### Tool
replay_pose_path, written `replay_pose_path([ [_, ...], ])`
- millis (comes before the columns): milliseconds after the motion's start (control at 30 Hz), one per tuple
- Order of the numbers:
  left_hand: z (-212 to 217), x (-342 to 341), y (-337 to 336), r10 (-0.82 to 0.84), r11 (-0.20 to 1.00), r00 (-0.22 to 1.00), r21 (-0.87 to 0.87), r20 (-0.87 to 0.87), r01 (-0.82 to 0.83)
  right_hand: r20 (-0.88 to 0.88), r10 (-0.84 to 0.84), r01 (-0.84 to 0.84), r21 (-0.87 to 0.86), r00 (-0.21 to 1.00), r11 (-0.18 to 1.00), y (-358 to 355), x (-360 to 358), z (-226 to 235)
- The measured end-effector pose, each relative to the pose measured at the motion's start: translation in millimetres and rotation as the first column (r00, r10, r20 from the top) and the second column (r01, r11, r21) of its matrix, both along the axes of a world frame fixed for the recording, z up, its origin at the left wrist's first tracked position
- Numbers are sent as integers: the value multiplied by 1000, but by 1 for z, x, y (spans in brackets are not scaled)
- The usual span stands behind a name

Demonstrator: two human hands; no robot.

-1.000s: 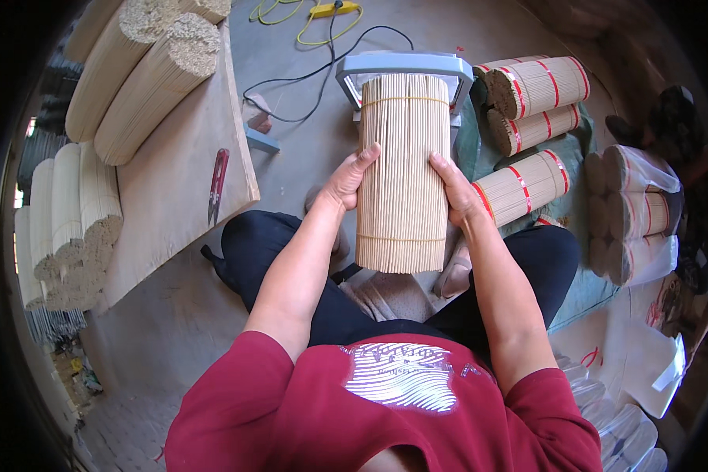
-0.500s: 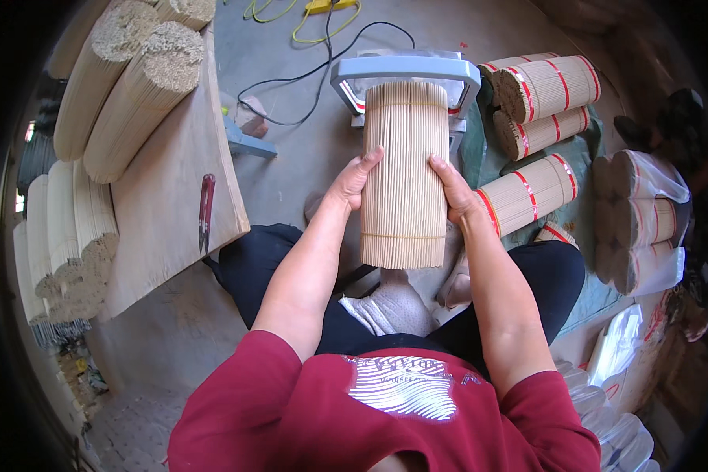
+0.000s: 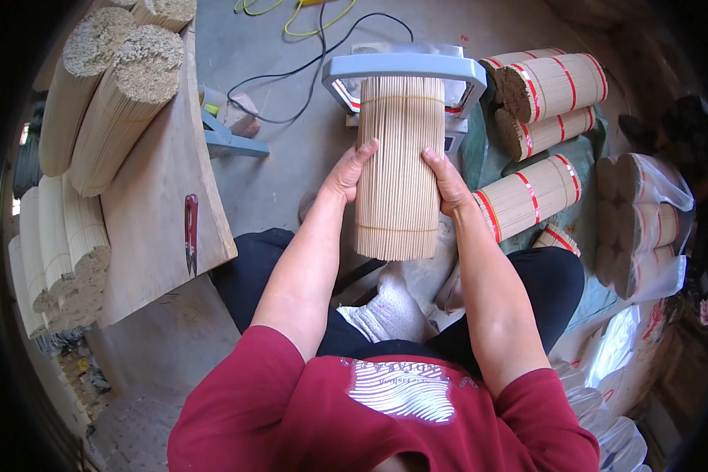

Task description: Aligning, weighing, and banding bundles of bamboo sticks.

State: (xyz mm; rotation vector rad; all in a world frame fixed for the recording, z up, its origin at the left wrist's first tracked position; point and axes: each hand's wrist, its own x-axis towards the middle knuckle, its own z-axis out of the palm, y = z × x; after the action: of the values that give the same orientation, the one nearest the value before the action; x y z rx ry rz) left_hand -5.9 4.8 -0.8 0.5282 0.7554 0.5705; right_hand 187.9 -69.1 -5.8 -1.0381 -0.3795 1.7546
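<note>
A thick round bundle of thin pale wooden sticks (image 3: 398, 177) is between my hands, with a thin yellowish band near its far end and another near its close end. My left hand (image 3: 348, 173) presses on its left side, thumb laid along the sticks. From the right side my right hand (image 3: 450, 185) grips it the same way; most fingers of both hands are hidden underneath. The bundle's far end lies within the blue-grey frame (image 3: 405, 66) of a small machine on the floor. Whether the bundle touches the machine cannot be seen.
At left, a wooden board (image 3: 157, 181) carries bare stick bundles (image 3: 106, 130) and red-handled thread snips (image 3: 190, 234). On the right, red-taped bundles (image 3: 527, 197) lie on green sheeting, near plastic-wrapped bundles (image 3: 637, 224). A black cable (image 3: 279, 76) crosses the floor. White cloth (image 3: 389, 313) hangs between my legs.
The whole view has shifted slightly, with the board and snips further left. Both hands keep their hold on the bundle, which sits much the same against the frame.
</note>
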Motion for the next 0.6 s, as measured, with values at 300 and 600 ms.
replay_pose_path([
  [300, -8, -6, 3, -48, 999, 999, 5, 4, 48, 34, -12, 14, -60, 999, 998, -1, -8, -8],
  [600, -6, -7, 6, -79, 994, 995, 66, -67, 83, 52, 32, -28, -71, 998, 997, -4, -9, -7],
])
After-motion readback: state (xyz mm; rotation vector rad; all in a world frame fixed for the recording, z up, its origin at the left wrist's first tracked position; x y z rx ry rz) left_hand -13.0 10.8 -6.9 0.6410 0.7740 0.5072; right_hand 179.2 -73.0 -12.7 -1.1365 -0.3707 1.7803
